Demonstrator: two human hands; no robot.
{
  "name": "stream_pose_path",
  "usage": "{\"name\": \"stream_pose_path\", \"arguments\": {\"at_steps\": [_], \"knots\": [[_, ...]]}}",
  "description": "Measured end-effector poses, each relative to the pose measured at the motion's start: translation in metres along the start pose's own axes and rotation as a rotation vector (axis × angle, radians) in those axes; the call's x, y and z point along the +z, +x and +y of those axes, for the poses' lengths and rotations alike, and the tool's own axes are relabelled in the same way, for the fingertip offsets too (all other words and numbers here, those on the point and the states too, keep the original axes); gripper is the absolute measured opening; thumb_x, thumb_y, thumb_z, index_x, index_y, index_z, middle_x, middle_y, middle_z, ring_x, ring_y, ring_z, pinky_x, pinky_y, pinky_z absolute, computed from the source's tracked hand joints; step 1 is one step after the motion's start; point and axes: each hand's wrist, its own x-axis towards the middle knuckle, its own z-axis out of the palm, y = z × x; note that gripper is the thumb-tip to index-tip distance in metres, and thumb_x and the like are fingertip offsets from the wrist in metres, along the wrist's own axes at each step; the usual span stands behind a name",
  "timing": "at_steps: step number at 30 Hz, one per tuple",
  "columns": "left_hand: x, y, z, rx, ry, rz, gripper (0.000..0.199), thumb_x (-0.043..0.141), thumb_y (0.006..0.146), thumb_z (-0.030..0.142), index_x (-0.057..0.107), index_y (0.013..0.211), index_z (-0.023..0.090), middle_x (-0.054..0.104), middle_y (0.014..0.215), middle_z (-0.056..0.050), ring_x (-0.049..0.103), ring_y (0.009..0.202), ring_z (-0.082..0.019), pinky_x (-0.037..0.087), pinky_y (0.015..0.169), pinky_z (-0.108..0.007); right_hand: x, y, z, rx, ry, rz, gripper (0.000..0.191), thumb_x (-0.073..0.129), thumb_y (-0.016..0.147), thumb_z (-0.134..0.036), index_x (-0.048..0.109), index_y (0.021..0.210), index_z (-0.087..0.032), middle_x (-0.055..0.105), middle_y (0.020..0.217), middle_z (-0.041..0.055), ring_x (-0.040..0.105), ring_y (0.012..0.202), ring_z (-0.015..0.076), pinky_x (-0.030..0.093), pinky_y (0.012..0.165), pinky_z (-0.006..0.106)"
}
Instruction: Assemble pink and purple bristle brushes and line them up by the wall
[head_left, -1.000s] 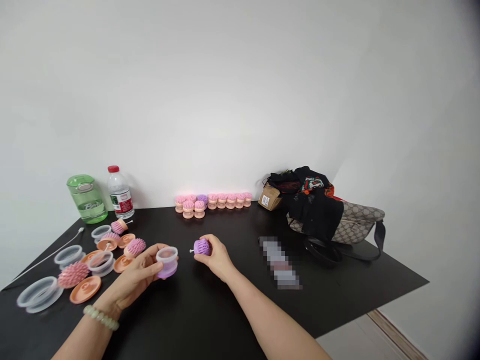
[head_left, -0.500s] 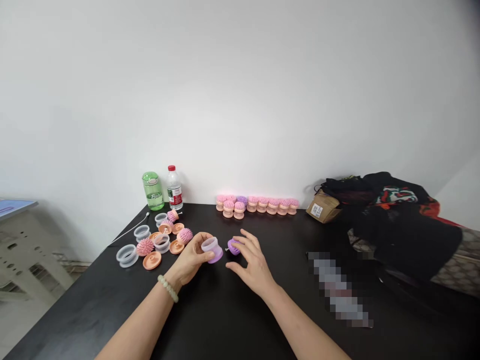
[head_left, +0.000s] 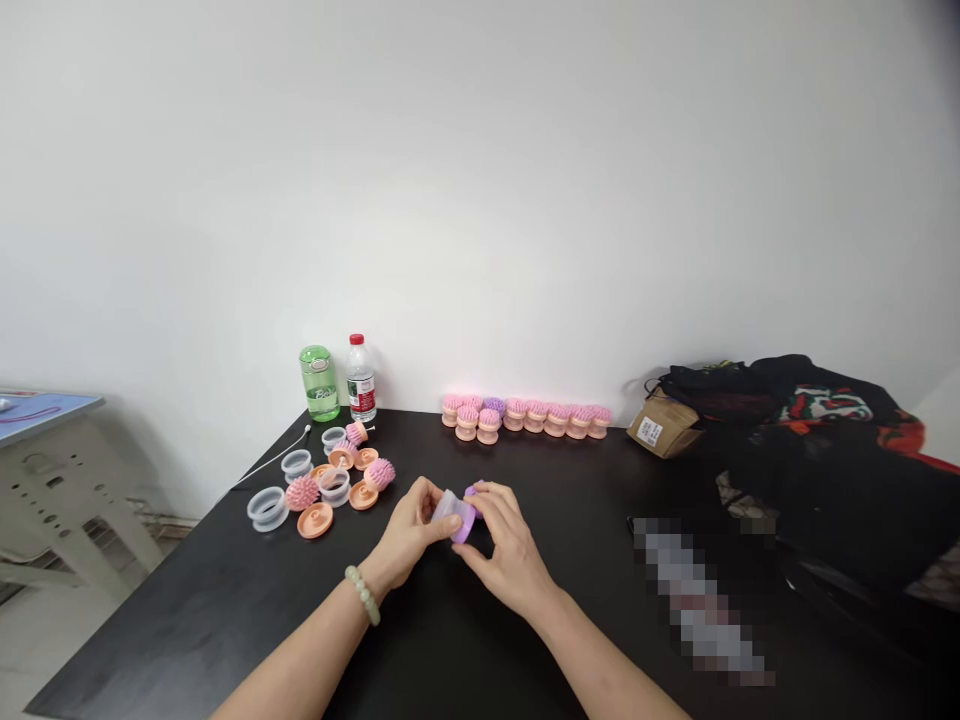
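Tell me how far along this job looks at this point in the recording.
Done: a row of assembled pink-and-orange brushes stands along the far edge of the table. In hand: the left hand and right hand bring a clear cup and a purple brush head together. Left: loose pink spiked heads, orange discs and clear rings lie apart at left.

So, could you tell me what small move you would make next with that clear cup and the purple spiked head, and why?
I would probably press the purple spiked head gently into the clear plastic cup: the right hand has it right at the cup, and the left hand is steadying the cup.
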Motion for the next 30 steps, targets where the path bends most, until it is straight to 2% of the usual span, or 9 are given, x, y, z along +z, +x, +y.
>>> {"name": "stream_pose_path", "arguments": {"at_steps": [3,7,9,14,20,22,25,28,30], "knots": [[0.003,-0.002,-0.002,-0.064,-0.075,-0.015,0.043,0.08,0.072,0.047,0.047,0.077,0.019,0.048,0.074,0.004,0.046,0.069,-0.012,0.037,0.064,-0.025,-0.001,-0.001,-0.002,-0.074,-0.035,0.014,0.045,0.062,0.084,-0.011,0.054,0.128,-0.021,0.058,0.121,0.0149,0.051,0.123,0.0331,0.049,0.101,0.057],[0.003,-0.003,-0.002,-0.066,-0.089,-0.06,0.046,0.084,0.068,0.046,0.05,0.083,0.018,0.053,0.078,0.003,0.048,0.072,-0.012,0.039,0.064,-0.025,0.0,-0.002,0.001,-0.026,-0.068,0.001,0.068,0.075,0.081,-0.036,0.045,0.139,-0.02,0.058,0.128,0.0173,0.048,0.128,0.038,0.048,0.101,0.06],[0.003,-0.002,-0.002,-0.054,-0.089,-0.065,0.047,0.086,0.066,0.044,0.053,0.086,0.018,0.055,0.08,0.002,0.05,0.074,-0.013,0.04,0.065,-0.025,0.001,-0.003,0.005,-0.008,-0.08,-0.01,0.06,0.074,0.082,-0.04,0.051,0.134,-0.021,0.064,0.121,0.0157,0.052,0.124,0.0374,0.049,0.099,0.061],[0.007,-0.002,0.0,-0.126,-0.152,-0.01,0.05,0.088,0.062,0.045,0.052,0.083,0.018,0.056,0.078,0.002,0.054,0.073,-0.013,0.045,0.066,-0.026,0.002,-0.002,0.004,-0.066,-0.077,0.035,0.04,0.065,0.087,-0.023,0.055,0.126,-0.023,0.065,0.117,0.0126,0.056,0.118,0.034,0.051,0.097,0.058],[-0.001,0.002,0.001,-0.176,-0.103,0.029,0.046,0.063,0.079,0.063,0.048,0.085,0.02,0.059,0.084,-0.003,0.063,0.075,-0.017,0.054,0.074,-0.036,-0.007,0.002,-0.005,-0.178,-0.082,0.13,0.039,0.049,0.088,-0.006,0.056,0.12,-0.026,0.058,0.116,0.0117,0.057,0.114,0.0299,0.052,0.096,0.053],[-0.009,0.005,0.0,-0.134,-0.007,0.069,0.041,0.064,0.08,0.057,0.047,0.085,0.02,0.058,0.085,-0.002,0.062,0.076,-0.017,0.052,0.074,-0.034,-0.01,0.004,0.0,-0.096,-0.068,0.164,0.038,0.052,0.089,-0.01,0.057,0.122,-0.027,0.058,0.116,0.0118,0.057,0.114,0.0302,0.051,0.096,0.052],[-0.022,0.008,0.0,-0.032,0.212,0.133,0.034,0.074,0.073,0.034,0.049,0.092,0.021,0.056,0.089,-0.001,0.059,0.083,-0.018,0.048,0.078,-0.033,-0.013,0.005,0.021,0.21,0.001,0.224,0.036,0.064,0.084,-0.026,0.061,0.12,-0.024,0.063,0.114,0.0121,0.062,0.104,0.03,0.054,0.09,0.049],[-0.029,0.008,0.0,0.068,0.472,0.162,0.041,0.071,0.064,0.011,0.055,0.101,0.022,0.056,0.1,-0.003,0.054,0.098,-0.023,0.042,0.093,-0.039,-0.014,0.003,0.053,0.559,0.174,0.241,0.039,0.068,0.078,-0.037,0.061,0.113,-0.021,0.07,0.104,0.0096,0.069,0.085,0.0246,0.058,0.079,0.042],[-0.03,0.006,-0.001,0.111,0.63,0.15,0.045,0.065,0.062,0.003,0.059,0.103,0.022,0.056,0.106,-0.005,0.05,0.106,-0.027,0.037,0.1,-0.044,-0.015,0.0,0.071,0.632,0.221,0.224,0.036,0.066,0.076,-0.035,0.061,0.108,-0.018,0.073,0.098,0.0089,0.071,0.081,0.0228,0.059,0.075,0.037]]}}
